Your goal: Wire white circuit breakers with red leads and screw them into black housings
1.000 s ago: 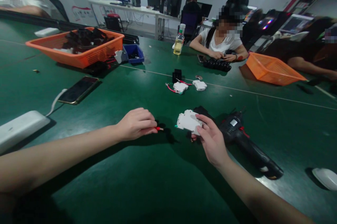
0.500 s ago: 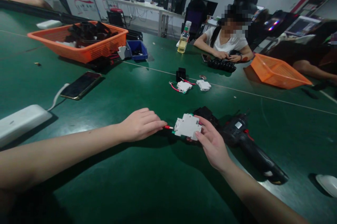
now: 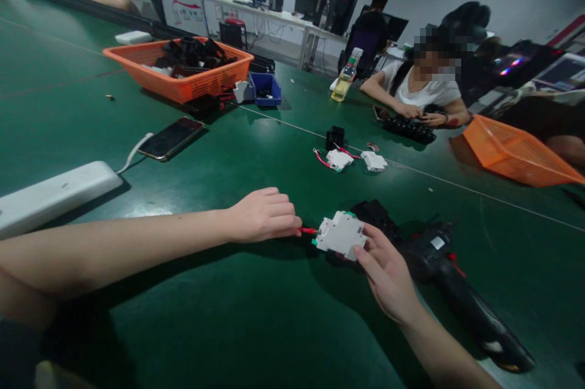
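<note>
My right hand (image 3: 386, 270) grips a white circuit breaker (image 3: 340, 235) by its right end, thumb on the near face. Green bits show at the breaker's edges. My left hand (image 3: 265, 216) pinches a red wire (image 3: 309, 231), whose end meets the left side of the breaker; how deep it sits I cannot make out. Just beyond my right hand lies a black power screwdriver (image 3: 439, 255) with a red trigger. Farther off, a second white breaker (image 3: 339, 160) with red wires and another white breaker (image 3: 374, 161) rest beside a black block (image 3: 335, 138).
An orange basket (image 3: 183, 87) of black parts stands at the back left beside a blue bin (image 3: 265, 96). A phone (image 3: 171, 139) and white power strip (image 3: 59, 194) lie left. A bottle (image 3: 346, 78), a seated person (image 3: 420, 87) and another orange basket (image 3: 521, 148) are across the table.
The view has swung left, so things sit farther right. The red wire's end has come up to the breaker's left side, where a small gap showed before. Both hands keep their holds.
</note>
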Demonstrator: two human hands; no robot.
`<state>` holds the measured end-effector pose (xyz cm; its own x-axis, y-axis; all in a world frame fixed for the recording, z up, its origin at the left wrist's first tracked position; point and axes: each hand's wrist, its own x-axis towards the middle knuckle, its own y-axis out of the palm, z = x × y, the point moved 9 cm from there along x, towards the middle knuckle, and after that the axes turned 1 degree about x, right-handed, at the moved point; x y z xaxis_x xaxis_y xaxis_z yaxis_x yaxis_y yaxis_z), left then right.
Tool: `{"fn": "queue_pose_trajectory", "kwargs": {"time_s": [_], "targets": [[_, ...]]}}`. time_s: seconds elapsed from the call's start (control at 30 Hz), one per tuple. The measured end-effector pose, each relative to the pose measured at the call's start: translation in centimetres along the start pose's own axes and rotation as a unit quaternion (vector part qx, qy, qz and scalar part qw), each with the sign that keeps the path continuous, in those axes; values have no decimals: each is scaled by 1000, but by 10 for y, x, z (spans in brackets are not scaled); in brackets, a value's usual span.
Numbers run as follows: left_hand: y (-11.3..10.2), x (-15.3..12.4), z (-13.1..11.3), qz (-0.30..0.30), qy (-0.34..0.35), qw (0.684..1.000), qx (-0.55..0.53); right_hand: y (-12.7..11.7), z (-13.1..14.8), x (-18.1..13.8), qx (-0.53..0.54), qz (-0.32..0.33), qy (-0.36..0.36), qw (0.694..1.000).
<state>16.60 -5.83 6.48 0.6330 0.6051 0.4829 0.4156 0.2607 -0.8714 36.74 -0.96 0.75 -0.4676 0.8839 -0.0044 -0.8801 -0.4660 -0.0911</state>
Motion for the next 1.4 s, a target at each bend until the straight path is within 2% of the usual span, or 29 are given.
{"fn": "queue_pose_trajectory", "kwargs": {"time_s": [0.23, 0.37, 0.53, 0.63, 0.8, 0.97, 1.27, 1.4], "targets": [[-2, 0, 1, -10, 0, 999, -38, 6, 10, 0, -42, 12, -18, 999], [2, 2, 1, 21, -9, 998, -61, 11, 14, 0, -68, 29, -26, 997], [9, 1, 0, 54, 1, 998, -38, 13, 12, -2, -91, 28, -37, 995], [9, 0, 1, 51, 2, 997, -52, 15, 12, -4, -147, 29, -62, 987], [11, 0, 0, 49, -2, 996, -77, 22, 18, -6, -272, 37, -102, 956], [12, 1, 0, 42, -34, 995, -83, 26, 22, -7, -301, 45, -103, 947], [18, 2, 4, 47, -100, 974, -200, 31, 30, -8, -298, 57, -120, 945], [21, 2, 8, 44, -126, 970, -203, 37, 48, -15, -352, 71, -154, 921]]}}
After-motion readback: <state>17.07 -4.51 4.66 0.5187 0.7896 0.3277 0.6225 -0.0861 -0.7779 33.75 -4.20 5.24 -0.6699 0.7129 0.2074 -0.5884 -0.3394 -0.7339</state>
